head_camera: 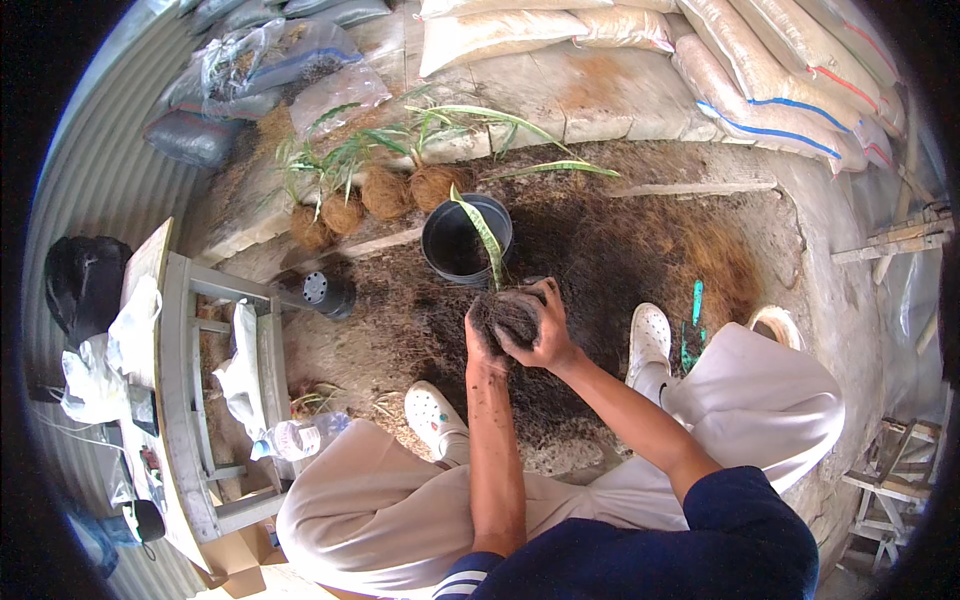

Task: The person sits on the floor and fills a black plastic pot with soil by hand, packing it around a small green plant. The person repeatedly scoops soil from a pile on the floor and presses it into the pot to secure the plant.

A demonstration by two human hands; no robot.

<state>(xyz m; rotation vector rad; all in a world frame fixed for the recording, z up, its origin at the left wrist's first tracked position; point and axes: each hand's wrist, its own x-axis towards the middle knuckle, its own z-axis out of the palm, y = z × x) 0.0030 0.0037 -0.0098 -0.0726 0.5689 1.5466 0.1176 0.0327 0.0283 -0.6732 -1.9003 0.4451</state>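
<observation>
Between my two hands is a dark, soil-covered root ball (511, 319), from which a variegated snake plant leaf (484, 232) rises. My left hand (480, 330) cups its left side, and my right hand (547, 330) wraps over its right side with curled fingers. Just beyond them stands a round black plastic pot (429, 255), its dark inside partly crossed by the leaf. Dark soil (592, 262) mixed with fibre lies on the floor around and below the hands.
Several plants with fibre-wrapped root balls (386, 193) line the back ledge. An upturned small black pot (328, 294) is left. A green hand tool (697, 300) lies by the right shoe. Filled sacks (495, 37) are stacked behind. A wooden table (180, 375) and plastic bottle (296, 440) are left.
</observation>
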